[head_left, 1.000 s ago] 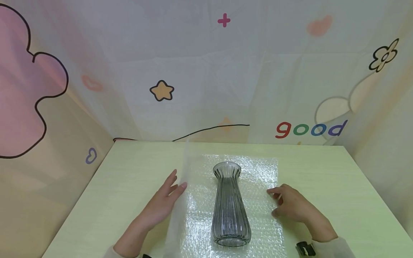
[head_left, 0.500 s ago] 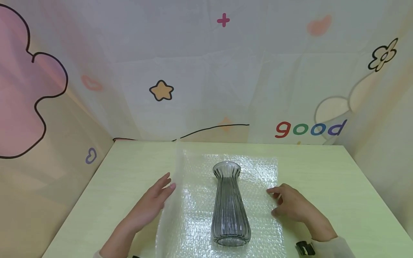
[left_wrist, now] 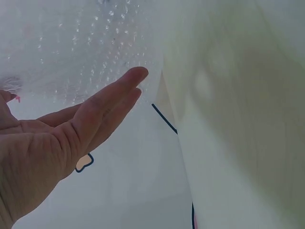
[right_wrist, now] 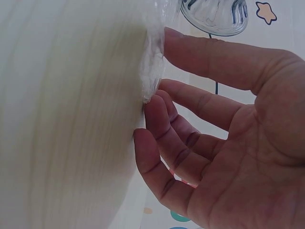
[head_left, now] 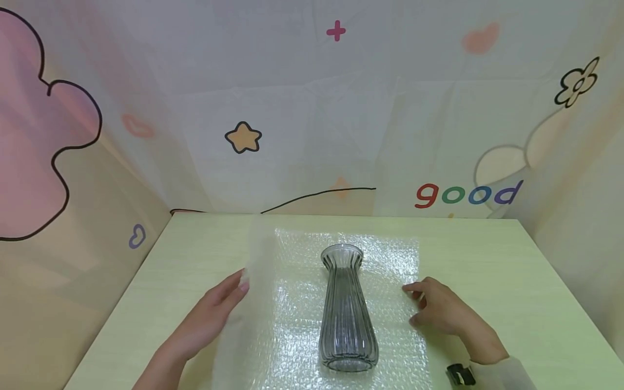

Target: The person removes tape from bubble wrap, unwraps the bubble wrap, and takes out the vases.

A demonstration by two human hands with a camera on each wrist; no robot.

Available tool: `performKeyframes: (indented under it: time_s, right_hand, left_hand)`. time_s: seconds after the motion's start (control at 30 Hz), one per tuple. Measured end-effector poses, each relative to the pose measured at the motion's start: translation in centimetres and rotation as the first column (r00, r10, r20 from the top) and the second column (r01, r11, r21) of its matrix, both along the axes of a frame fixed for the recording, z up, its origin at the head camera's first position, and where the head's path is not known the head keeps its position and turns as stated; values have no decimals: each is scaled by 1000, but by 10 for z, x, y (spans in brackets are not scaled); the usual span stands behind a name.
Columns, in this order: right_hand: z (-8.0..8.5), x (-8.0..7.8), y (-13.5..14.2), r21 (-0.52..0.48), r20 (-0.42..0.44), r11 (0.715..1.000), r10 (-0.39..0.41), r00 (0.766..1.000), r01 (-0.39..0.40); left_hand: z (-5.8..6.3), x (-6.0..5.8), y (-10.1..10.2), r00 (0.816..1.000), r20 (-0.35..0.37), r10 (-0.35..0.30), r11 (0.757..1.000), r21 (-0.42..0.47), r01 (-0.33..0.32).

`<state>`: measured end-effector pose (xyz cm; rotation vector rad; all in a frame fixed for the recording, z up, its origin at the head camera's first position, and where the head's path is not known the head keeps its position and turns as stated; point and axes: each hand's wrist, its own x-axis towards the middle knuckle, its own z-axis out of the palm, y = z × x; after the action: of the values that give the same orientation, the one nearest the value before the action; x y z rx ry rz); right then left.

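Note:
A ribbed, grey-tinted glass vase (head_left: 348,317) lies on its side on a sheet of bubble wrap (head_left: 302,303), its flared mouth toward the back. At the sheet's left part, which is raised off the table, my left hand (head_left: 209,319) pinches the edge near its thumb; the remaining fingers (left_wrist: 107,109) stretch out straight in the left wrist view. Beside the opposite edge, my right hand (head_left: 441,309) rests with loosely bent fingers, the tips touching the wrap's border. The right wrist view shows its thumb against the crinkled film (right_wrist: 155,62). Part of the vase's glass (right_wrist: 217,16) appears above.
Everything sits on a pale wood-grain table (head_left: 487,271). A printed curtain (head_left: 292,81) with a star, hearts and the word "good" hangs behind and at both sides. Near the right sleeve is a black clip-like piece (head_left: 460,375).
My left hand has moved left and slightly toward me, bringing the raised left flap outward and lower. The vase and my right hand stay in place.

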<state>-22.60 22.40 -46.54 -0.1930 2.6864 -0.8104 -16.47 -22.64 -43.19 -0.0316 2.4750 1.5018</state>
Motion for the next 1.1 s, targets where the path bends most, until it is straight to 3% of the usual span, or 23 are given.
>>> performKeyframes:
  time_s: [0.3,0.63,1.0,1.1]
  right_hand:
    - [0,2,0,-5,-4,1000,-7,1000,7]
    - [-1,0,0,2,-14,1000,14,1000,-14]
    - [-1,-1,1,-2,-28,999,32,999,-32]
    - [0,-1,1,-8,-34,999,39,999,-40]
  left_hand:
    - [1,8,-9,999,35,0,998,55,-2]
    - [2,17,-23,999,46,-2,999,52,0]
    - [-3,20,-44,997,23,-71,995,76,69]
    - [-5,19,-48,998,22,-65,996,62,63]
